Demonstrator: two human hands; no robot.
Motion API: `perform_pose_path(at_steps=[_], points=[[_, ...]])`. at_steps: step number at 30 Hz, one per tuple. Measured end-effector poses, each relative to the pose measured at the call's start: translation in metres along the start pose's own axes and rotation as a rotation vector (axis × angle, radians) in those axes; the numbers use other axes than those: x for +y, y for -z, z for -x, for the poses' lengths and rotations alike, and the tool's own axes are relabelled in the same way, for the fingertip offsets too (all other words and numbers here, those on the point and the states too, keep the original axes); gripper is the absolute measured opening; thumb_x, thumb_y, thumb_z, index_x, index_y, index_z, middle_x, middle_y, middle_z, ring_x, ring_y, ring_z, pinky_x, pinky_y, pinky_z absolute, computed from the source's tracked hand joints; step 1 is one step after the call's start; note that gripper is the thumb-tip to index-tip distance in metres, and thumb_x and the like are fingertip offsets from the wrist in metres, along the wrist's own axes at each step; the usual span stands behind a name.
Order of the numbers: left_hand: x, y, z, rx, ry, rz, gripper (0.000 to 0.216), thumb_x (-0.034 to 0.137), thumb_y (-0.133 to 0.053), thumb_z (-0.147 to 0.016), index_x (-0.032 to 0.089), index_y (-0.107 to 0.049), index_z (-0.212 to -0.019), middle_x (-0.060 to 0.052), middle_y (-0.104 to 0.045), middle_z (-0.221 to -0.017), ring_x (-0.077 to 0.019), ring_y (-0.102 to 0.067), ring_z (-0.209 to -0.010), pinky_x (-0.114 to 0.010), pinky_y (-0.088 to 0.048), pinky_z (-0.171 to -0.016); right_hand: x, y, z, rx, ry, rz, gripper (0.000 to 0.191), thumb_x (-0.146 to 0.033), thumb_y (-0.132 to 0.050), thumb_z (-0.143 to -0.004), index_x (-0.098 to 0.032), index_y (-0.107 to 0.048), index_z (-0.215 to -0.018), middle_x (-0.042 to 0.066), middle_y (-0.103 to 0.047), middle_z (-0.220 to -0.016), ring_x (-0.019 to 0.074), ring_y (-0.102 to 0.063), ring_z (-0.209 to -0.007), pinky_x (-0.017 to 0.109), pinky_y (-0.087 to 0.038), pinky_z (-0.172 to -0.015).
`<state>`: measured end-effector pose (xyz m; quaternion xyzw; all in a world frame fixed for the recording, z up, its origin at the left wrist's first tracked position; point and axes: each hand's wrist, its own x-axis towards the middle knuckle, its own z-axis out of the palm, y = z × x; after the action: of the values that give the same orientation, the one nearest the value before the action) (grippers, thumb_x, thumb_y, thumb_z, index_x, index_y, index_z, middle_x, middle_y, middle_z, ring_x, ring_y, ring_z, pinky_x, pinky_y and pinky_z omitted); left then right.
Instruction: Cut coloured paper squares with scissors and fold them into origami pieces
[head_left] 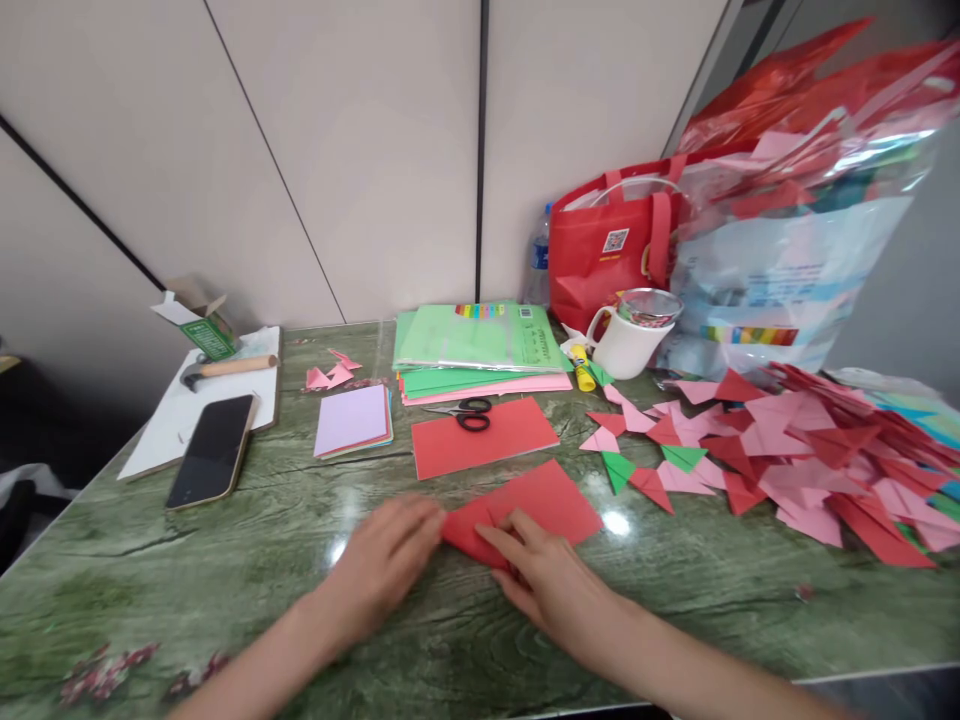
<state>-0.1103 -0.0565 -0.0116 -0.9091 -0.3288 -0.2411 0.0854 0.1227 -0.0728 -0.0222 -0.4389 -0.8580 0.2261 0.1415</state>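
Observation:
A red paper sheet (551, 498) lies on the green marbled table (300, 520), its near left corner folded over. My left hand (382, 565) rests on the fold's left end, fingers pressed flat on the paper. My right hand (551, 580) lies on the near edge of the same sheet, fingers stretched out and pressing the crease. Both hands touch the sheet against the tabletop; neither lifts it.
Behind lie another red sheet (484, 440) with black scissors (469, 413), a small lilac paper pad (352, 420), a stack of coloured paper (480, 350), a phone (214, 450), a hammer (225, 368), a white mug (630, 335), a glue stick (583, 370). Folded red and pink triangles (787, 450) pile at right, before bags (780, 200).

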Motion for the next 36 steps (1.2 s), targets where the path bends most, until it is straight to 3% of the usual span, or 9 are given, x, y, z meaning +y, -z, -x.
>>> perform_pose_path(at_steps=[3,7,11,17,22,28,36], points=[[0.028,0.006,0.017,-0.135,-0.097,-0.048,0.03,0.011,-0.043,-0.089,0.013,-0.053,-0.117,-0.011,-0.061,-0.115,-0.0234,-0.053,-0.111,-0.039,-0.048,-0.09,-0.001,0.0,-0.003,-0.023,-0.018,-0.142,0.037,-0.014,-0.057,-0.081,-0.02,-0.054,-0.117,0.008,-0.053,-0.101,0.016,-0.059,-0.073,0.03,-0.051,-0.065],[0.039,0.004,0.025,-0.284,-0.091,-0.064,0.045,0.001,-0.038,-0.083,0.01,-0.047,-0.126,-0.014,-0.056,-0.124,-0.0272,-0.048,-0.118,-0.043,-0.048,-0.091,0.004,0.009,-0.011,-0.09,0.069,-0.188,0.025,-0.022,-0.056,-0.085,-0.02,-0.059,-0.11,0.006,-0.054,-0.096,0.015,-0.058,-0.074,0.028,-0.051,-0.067],[0.037,0.002,0.025,-0.304,-0.051,-0.016,0.056,-0.005,-0.039,-0.076,0.009,-0.043,-0.13,-0.015,-0.055,-0.125,-0.0295,-0.038,-0.127,-0.047,-0.044,-0.096,0.019,0.02,-0.017,-0.125,0.291,-0.06,0.025,-0.026,-0.051,-0.089,-0.019,-0.06,-0.112,0.011,-0.054,-0.103,0.0208,-0.055,-0.096,0.034,-0.05,-0.079],[0.038,-0.001,0.025,-0.37,-0.016,0.041,0.058,-0.003,-0.042,-0.078,0.009,-0.037,-0.134,-0.017,-0.042,-0.137,-0.0296,-0.016,-0.137,-0.046,-0.04,-0.1,0.03,0.017,-0.014,-0.153,0.398,0.013,0.033,-0.028,-0.041,-0.094,-0.014,-0.054,-0.12,0.017,-0.047,-0.127,0.0237,-0.05,-0.115,0.037,-0.05,-0.088],[0.039,0.002,0.022,-0.43,-0.007,0.051,0.064,-0.004,-0.043,-0.076,0.01,-0.033,-0.137,-0.016,-0.038,-0.141,-0.0288,-0.014,-0.137,-0.047,-0.034,-0.104,0.027,0.011,-0.008,-0.113,0.373,0.072,0.033,-0.028,-0.036,-0.096,-0.015,-0.054,-0.121,0.018,-0.049,-0.127,0.0225,-0.058,-0.106,0.036,-0.054,-0.08],[0.038,0.005,0.021,-0.469,-0.037,0.054,0.068,-0.004,-0.045,-0.071,0.009,-0.034,-0.137,-0.017,-0.039,-0.14,-0.034,-0.015,-0.136,-0.052,-0.034,-0.102,0.034,0.01,-0.008,-0.07,0.481,0.092,0.027,-0.025,-0.042,-0.094,-0.016,-0.06,-0.112,0.013,-0.063,-0.108,0.0206,-0.063,-0.094,0.033,-0.056,-0.074],[0.036,0.002,0.026,-0.522,0.004,0.109,0.075,-0.006,-0.044,-0.068,0.009,-0.026,-0.14,-0.018,-0.032,-0.144,-0.0321,-0.011,-0.137,-0.047,-0.036,-0.102,0.043,0.003,-0.011,0.039,0.406,-0.155,0.026,-0.019,-0.043,-0.092,-0.016,-0.063,-0.109,0.011,-0.063,-0.111,0.0146,-0.062,-0.101,0.025,-0.054,-0.084]])
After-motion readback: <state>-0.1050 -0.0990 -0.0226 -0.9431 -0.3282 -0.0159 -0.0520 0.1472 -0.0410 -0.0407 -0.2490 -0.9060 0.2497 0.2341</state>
